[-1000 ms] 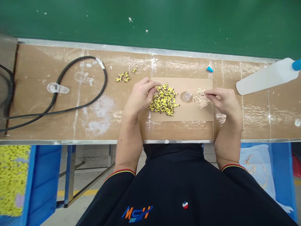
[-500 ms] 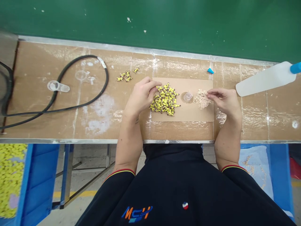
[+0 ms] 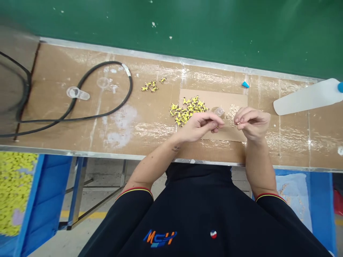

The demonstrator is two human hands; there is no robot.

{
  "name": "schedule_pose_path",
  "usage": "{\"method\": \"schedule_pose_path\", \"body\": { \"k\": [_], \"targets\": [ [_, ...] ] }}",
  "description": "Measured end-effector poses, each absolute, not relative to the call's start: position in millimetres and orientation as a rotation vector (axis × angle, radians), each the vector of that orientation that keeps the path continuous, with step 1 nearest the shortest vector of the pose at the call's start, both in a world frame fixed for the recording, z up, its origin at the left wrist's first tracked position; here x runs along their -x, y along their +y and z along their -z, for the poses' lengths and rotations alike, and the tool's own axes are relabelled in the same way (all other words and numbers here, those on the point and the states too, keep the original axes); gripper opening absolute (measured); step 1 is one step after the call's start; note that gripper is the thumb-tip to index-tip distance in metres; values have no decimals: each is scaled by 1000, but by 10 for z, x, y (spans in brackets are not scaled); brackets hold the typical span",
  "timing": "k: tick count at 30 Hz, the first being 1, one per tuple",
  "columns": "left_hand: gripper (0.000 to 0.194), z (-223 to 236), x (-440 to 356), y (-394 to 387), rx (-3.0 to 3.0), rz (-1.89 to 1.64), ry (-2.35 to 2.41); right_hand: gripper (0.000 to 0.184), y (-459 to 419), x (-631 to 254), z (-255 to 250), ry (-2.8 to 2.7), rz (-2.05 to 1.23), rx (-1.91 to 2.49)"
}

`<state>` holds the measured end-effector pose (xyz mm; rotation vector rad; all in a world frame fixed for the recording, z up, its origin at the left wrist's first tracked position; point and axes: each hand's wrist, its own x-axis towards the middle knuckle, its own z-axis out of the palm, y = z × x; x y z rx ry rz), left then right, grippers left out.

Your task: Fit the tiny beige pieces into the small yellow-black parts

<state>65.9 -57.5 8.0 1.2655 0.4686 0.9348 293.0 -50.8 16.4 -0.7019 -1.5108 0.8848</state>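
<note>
My left hand [image 3: 201,126] is closed in a pinch in front of the small clear cup [image 3: 219,112]; what its fingertips hold, if anything, is too small to make out. To its left and behind lies a heap of tiny yellow-and-dark figures [image 3: 191,109], partly covered by that hand. My right hand [image 3: 253,123] pinches a small pale piece [image 3: 238,123] between thumb and fingers. It hovers at the right edge of a pile of similar pale pieces [image 3: 232,113]. Cup and pale pile rest on a cardboard sheet [image 3: 227,134].
Several more yellow figures [image 3: 150,86] lie back left. A black cable [image 3: 131,87] loops across the table near a clear plastic piece [image 3: 77,93]. A blue cap [image 3: 245,84] and a white bottle [image 3: 308,97] lie to the right. Blue bins [image 3: 50,192] stand below the table edge.
My left hand has moved right from the yellow heap toward the cup and my right hand. My right hand has drawn slightly toward me, a pale piece now showing at its fingertips. The view has shifted slightly.
</note>
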Motion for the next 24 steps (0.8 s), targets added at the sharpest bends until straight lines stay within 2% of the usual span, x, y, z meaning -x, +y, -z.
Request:
{"method": "schedule_pose_path", "body": {
  "k": [5,14,17,21,24],
  "targets": [
    [35,-91,-830,-675,-1061,-877,425,40,-581,-2810,-192,-1586,-898,823],
    [37,-115,-836,-677,-1111,-937,461,50,-619,-2726,-213,-1725,-789,960],
    [39,-110,-807,-653,-1122,-925,473,45,-625,-2739,-237,-1806,-710,992],
    [40,-78,-791,-623,-1141,-934,531,26,-648,-2752,-253,-1896,-619,977],
    [40,-47,-800,-599,-1129,-958,595,23,-645,-2777,-261,-1939,-555,1035]
  ]
}}
